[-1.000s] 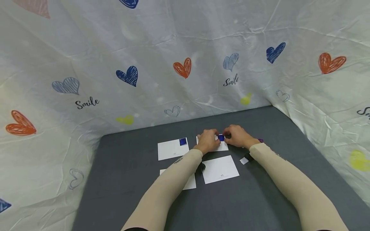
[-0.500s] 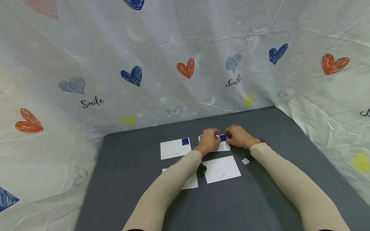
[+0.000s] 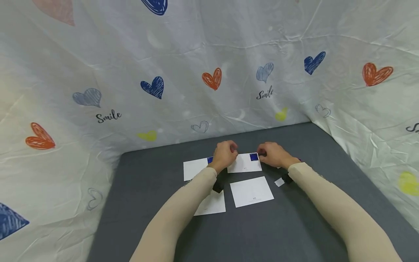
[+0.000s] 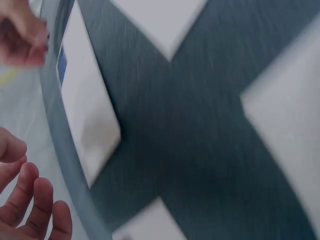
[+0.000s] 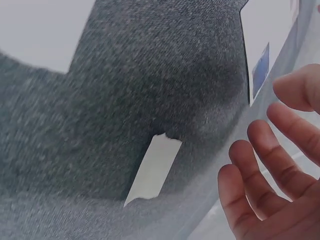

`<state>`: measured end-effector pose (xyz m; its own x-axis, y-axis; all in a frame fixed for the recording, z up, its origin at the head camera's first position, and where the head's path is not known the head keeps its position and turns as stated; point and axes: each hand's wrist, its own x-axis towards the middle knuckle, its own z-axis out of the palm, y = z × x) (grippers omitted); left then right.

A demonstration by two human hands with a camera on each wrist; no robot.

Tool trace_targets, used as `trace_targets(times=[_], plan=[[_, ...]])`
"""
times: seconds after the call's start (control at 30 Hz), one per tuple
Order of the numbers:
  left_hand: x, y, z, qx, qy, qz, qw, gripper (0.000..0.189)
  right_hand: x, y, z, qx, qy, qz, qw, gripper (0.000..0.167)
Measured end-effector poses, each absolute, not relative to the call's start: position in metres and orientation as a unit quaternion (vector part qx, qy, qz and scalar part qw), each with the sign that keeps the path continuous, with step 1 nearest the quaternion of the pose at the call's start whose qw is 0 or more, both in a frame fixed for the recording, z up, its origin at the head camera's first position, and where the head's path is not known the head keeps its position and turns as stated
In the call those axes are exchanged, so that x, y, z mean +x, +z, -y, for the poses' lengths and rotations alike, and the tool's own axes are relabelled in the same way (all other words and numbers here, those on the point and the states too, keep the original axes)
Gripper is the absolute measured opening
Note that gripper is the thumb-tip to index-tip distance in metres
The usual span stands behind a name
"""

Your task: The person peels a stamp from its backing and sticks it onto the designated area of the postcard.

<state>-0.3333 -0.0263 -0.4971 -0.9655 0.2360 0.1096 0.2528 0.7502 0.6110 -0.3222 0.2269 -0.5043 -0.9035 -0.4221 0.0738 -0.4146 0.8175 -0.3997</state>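
Observation:
At the back of the table lies a white card with a blue square stamp-like sticker at its top right corner. My left hand is over the card's left end, partly covering the neighbouring back left card. In the left wrist view its fingers are loosely bent, with nothing visible between them. My right hand is just right of the blue sticker. Seen from the right wrist, its fingers are spread and relaxed, and hold nothing visible.
Another blue sticker is on the back left card, partly behind my left hand. A front right card and a front left card lie nearer, the latter partly under my left sleeve. A small torn white strip lies below my right wrist.
My left hand has let go at the blue sticker and moved left, uncovering the card. The right hand has eased slightly right, away from the sticker, which stays on the card's corner.

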Motion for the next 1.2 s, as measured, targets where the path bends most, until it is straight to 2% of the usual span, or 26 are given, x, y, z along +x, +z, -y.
trace_targets(times=[0.23,0.57,0.6,0.8,0.83,0.97,1.2], plan=[[-0.337,-0.490,0.069,-0.079,-0.306,0.948,0.023,0.020,-0.318,-0.502,-0.226,-0.219,-0.210,-0.953,0.007,0.024],[-0.337,-0.500,0.108,-0.054,-0.300,0.952,-0.015,0.019,-0.316,-0.501,-0.213,-0.226,-0.214,-0.950,0.012,0.023],[-0.346,-0.512,0.116,-0.064,-0.304,0.950,-0.012,0.018,-0.316,-0.501,-0.212,-0.228,-0.215,-0.950,0.009,0.023],[-0.345,-0.512,0.127,-0.055,-0.299,0.953,-0.023,0.017,-0.315,-0.496,-0.200,-0.245,-0.224,-0.943,-0.013,0.018],[-0.335,-0.500,0.123,-0.043,-0.293,0.955,-0.030,0.018,-0.315,-0.496,-0.196,-0.250,-0.227,-0.941,-0.018,0.017],[-0.331,-0.502,0.130,-0.038,-0.289,0.956,-0.032,0.017,-0.316,-0.495,-0.181,-0.272,-0.239,-0.932,-0.034,0.016],[-0.323,-0.502,0.139,-0.032,-0.284,0.958,-0.021,0.014,-0.318,-0.491,-0.141,-0.296,-0.242,-0.923,-0.034,0.012]])
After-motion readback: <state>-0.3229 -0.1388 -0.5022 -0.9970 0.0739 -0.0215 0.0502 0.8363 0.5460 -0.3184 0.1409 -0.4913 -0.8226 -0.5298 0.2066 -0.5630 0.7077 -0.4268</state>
